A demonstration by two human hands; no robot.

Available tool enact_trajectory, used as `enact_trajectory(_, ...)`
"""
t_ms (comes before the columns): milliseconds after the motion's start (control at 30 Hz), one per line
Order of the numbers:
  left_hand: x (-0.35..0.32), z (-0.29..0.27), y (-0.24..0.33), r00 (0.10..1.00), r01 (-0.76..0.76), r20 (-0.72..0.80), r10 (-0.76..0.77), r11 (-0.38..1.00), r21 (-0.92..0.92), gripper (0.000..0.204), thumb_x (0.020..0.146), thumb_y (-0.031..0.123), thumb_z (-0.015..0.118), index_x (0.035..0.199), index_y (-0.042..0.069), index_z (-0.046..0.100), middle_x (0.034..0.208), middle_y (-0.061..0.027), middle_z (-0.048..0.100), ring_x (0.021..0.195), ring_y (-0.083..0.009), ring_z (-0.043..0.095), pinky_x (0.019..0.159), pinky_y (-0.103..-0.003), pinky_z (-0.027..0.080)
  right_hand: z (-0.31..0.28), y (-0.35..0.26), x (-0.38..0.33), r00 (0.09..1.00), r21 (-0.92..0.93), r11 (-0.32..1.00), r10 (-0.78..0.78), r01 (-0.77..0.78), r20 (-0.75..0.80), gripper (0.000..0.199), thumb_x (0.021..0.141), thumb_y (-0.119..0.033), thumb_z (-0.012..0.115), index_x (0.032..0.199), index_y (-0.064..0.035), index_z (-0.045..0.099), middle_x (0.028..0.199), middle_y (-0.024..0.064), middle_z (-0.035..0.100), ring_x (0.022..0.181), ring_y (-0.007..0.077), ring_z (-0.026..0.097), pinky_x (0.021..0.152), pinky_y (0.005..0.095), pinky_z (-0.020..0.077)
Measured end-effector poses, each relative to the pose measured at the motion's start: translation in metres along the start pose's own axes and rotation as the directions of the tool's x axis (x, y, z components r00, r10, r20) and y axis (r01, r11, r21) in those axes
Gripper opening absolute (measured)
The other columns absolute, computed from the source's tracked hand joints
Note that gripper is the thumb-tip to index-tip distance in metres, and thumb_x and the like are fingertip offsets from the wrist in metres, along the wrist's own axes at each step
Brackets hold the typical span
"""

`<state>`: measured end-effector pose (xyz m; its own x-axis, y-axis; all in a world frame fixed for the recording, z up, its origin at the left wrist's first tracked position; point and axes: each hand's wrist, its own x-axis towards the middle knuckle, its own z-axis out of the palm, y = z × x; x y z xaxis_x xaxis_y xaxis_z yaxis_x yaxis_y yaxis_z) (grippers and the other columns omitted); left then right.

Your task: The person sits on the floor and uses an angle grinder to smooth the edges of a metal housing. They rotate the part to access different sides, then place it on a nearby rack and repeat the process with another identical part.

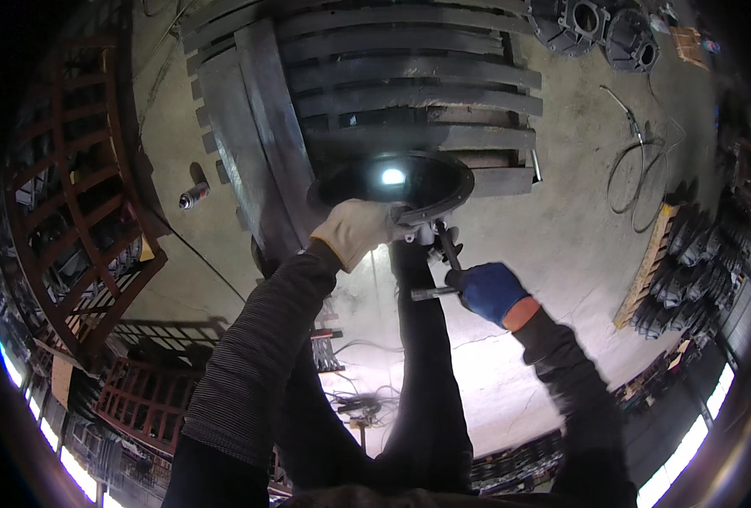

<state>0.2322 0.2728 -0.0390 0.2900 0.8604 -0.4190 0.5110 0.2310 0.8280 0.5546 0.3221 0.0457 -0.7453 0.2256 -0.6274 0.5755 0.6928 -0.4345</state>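
Observation:
A dark, round metal housing (433, 179) with a wide flanged rim stands tilted at the near edge of the slatted pallet. A bright spot shows inside it. My left hand (358, 230), in a pale glove with a yellowish cuff edge, is closed on the housing's near side; its fingertips are partly hidden. Just right of it, my right hand (492, 292), in a blue glove with an orange cuff, is wrapped round a dark hand tool (450, 250). The tool has a long bar reaching up to the housing's near end and a short grey bar sticking out leftward.
Loose boards (265, 110) lie across the slatted pallet (409, 68). A spray can (194, 196) lies on the floor at left, near a red-brown metal rack (71, 161). Rightward are a hose (642, 169) and stacked dark parts (689, 271). More round housings (629, 41) sit far right.

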Motion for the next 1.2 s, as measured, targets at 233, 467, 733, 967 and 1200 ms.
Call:
enact_trajectory(233,0.010,-0.015,0.021,0.939,0.303,0.188,-0.288,0.951,-0.058,0.052,0.102,0.059,0.062,0.120,0.011,0.074,0.087,-0.0118,0.077,0.085,-0.0301,0.077,0.079,-0.040,0.060,0.025,-0.049,0.046,0.741,0.988,-0.131,0.656,-0.076,0.144,0.024,0.105,-0.018,0.069,0.128,-0.0155,0.073,0.077,-0.0047,0.062,0.056,0.0051,0.051,0.049,0.0224,0.0384)
enact_trajectory(467,0.008,-0.022,0.032,0.970,0.140,0.167,-0.176,0.968,0.209,0.054,0.100,0.049,0.067,0.142,0.015,0.066,0.102,-0.0108,0.080,0.093,-0.0314,0.077,0.085,-0.041,0.060,0.030,-0.073,0.107,0.511,0.796,-0.485,0.817,0.362,0.266,0.021,0.106,-0.025,0.067,0.123,-0.0127,0.071,0.069,-0.0032,0.058,0.055,0.0073,0.051,0.046,0.0253,0.0366)
enact_trajectory(733,0.017,-0.038,0.034,0.991,0.070,0.099,-0.085,0.986,0.148,0.059,0.102,0.054,0.066,0.145,0.014,0.063,0.108,-0.0144,0.079,0.098,-0.0334,0.076,0.086,-0.041,0.060,-0.008,-0.043,0.002,0.921,0.449,0.866,0.335,-0.218,-0.200,0.046,0.091,-0.016,0.079,0.136,-0.0179,0.071,0.094,0.0163,0.076,0.080,0.0388,0.072,0.069,0.0463,0.0572)
enact_trajectory(967,0.017,-0.015,0.025,0.981,0.107,0.133,-0.138,0.970,0.220,0.039,0.101,0.041,0.065,0.095,0.003,0.073,0.087,-0.0167,0.070,0.087,-0.0326,0.068,0.081,-0.043,0.054,-0.078,-0.038,-0.064,0.830,0.937,0.255,0.555,-0.239,0.060,0.033,0.100,-0.018,0.072,0.132,-0.0107,0.074,0.088,0.0080,0.075,0.068,0.0125,0.067,0.059,0.0296,0.0518)
enact_trajectory(1200,0.011,-0.011,0.019,0.994,0.026,0.091,-0.057,0.949,0.313,0.031,0.091,0.030,0.077,0.097,0.002,0.064,0.092,-0.0168,0.067,0.090,-0.0402,0.064,0.082,-0.048,0.050,0.062,0.150,0.052,0.482,0.786,-0.462,0.842,0.410,0.243,0.027,0.112,-0.025,0.062,0.126,-0.0045,0.070,0.101,0.0105,0.077,0.078,0.0126,0.067,0.065,0.0272,0.0520)
